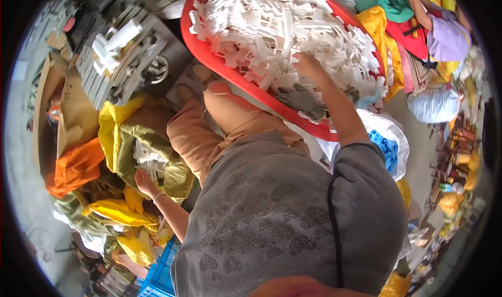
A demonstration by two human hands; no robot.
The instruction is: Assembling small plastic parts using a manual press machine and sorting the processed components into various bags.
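Observation:
My right hand [308, 67] reaches over a large heap of white plastic parts [282, 30] in a long red tub [230, 73]. Its fingers stretch apart toward the pieces, and no part shows in its grasp. A grey work glove [302, 100] lies on the tub's near rim, below that hand. Over at the left, my left hand [145, 181] is at the mouth of an olive sack [178, 174] that holds more white plastic parts [149, 158]. The fingers there are curled; whether they hold a piece is hidden.
A grey metal machine or mould [128, 51] with white parts on it stands at the upper left, beside a cardboard box [76, 106]. Yellow sacks [123, 213] and a blue crate [159, 276] sit at my left. A white bag of blue pieces [384, 148] and another person [449, 38] are right.

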